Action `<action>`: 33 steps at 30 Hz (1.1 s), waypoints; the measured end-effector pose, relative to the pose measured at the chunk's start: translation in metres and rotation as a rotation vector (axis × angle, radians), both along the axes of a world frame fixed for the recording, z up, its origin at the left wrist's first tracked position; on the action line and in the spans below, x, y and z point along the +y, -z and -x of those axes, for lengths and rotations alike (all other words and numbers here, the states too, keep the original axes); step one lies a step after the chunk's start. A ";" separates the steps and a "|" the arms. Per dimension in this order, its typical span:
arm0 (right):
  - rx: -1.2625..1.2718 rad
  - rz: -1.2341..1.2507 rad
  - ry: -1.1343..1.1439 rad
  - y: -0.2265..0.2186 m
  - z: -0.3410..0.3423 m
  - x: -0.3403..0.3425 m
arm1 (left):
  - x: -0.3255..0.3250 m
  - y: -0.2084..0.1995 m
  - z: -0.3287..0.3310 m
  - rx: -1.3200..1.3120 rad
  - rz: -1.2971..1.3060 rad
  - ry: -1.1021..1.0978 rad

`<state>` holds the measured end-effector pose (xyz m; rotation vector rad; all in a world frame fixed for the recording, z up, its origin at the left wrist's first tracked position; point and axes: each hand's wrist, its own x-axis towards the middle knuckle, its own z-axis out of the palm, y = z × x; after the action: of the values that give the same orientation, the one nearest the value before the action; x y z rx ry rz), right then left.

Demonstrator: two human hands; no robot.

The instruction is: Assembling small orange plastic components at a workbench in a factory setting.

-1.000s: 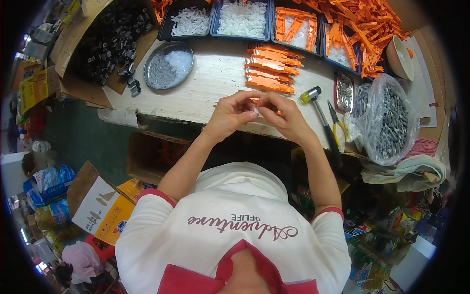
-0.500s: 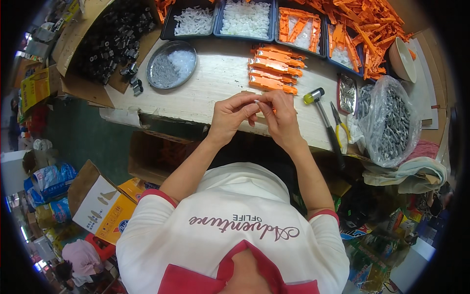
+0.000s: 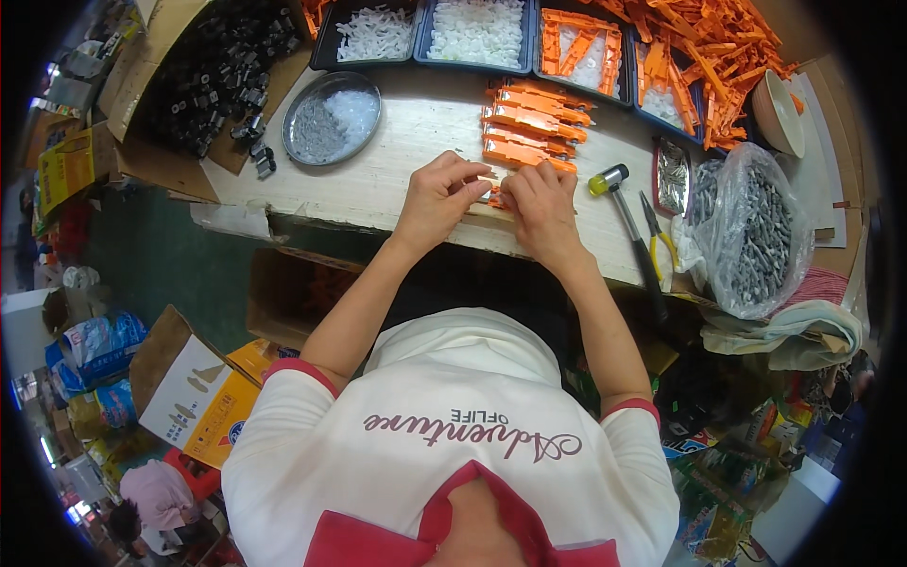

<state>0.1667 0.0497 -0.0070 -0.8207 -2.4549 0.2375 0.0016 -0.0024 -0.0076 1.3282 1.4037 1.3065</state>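
My left hand [image 3: 436, 200] is at the front edge of the white table, thumb and forefinger closed in a pinch. What lies between those fingertips is too small to tell. Just beside them, an orange plastic part [image 3: 495, 197] lies low at the table edge, mostly covered by my fingers. My right hand [image 3: 542, 210] is closed over its right end, knuckles up. Directly beyond my hands lies a row of orange plastic parts [image 3: 529, 123] with shiny metal pieces in them.
A hammer [image 3: 628, 227] and yellow-handled pliers [image 3: 658, 231] lie right of my hands, by a clear bag of grey metal parts [image 3: 756, 236]. Leftward sit a round metal dish [image 3: 295, 142] and a box of black parts [image 3: 213, 85]. Bins of white pieces [image 3: 475, 33] line the back.
Both hands have come down from a shared pinch on a small white piece to the table edge. They are slightly farther apart, and the orange part between them shows more.
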 end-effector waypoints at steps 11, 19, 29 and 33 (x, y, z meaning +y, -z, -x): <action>0.101 0.009 0.034 -0.001 -0.014 0.012 | 0.018 0.000 0.000 0.432 0.000 0.132; 0.221 0.073 0.158 -0.014 -0.051 0.022 | 0.032 -0.018 -0.009 0.755 0.104 0.219; 0.364 0.212 0.308 -0.015 -0.099 0.027 | 0.154 -0.046 -0.065 0.996 -0.339 0.239; 0.367 0.217 0.343 -0.015 -0.108 0.023 | 0.214 -0.054 -0.098 1.183 -0.197 0.345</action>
<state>0.2749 0.0723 0.0083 -1.1607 -1.9348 0.4847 0.0994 0.2113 0.0464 2.5487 1.6306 0.3514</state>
